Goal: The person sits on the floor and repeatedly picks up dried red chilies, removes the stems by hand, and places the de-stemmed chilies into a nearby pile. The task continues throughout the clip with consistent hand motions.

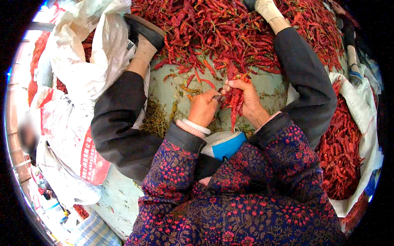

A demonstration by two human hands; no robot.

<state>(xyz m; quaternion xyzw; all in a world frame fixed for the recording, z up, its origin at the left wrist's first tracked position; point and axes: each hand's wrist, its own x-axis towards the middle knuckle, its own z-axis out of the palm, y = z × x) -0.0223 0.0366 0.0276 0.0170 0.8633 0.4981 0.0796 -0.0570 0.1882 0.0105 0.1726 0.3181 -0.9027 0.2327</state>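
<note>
Between my knees, my right hand (252, 102) is wrapped round a bunch of dried red chili peppers (234, 105), their tips pointing up and down out of the grip. My left hand (203, 107), with a white bangle at the wrist, is closed in a pinch right beside the bunch. What its fingertips hold is too small to make out. Just beyond both hands spreads a large heap of dried red chili peppers (213, 30). Loose peppers and bits of stem lie on the pale green ground sheet (164, 84) under my hands.
Dried stems (156, 119) lie in a pile by my left knee. A white woven sack (82, 53) and a printed red-and-white sack (67, 131) are at left. At right, an open white sack (357, 106) holds more peppers. A blue-and-white object (225, 145) sits below my wrists.
</note>
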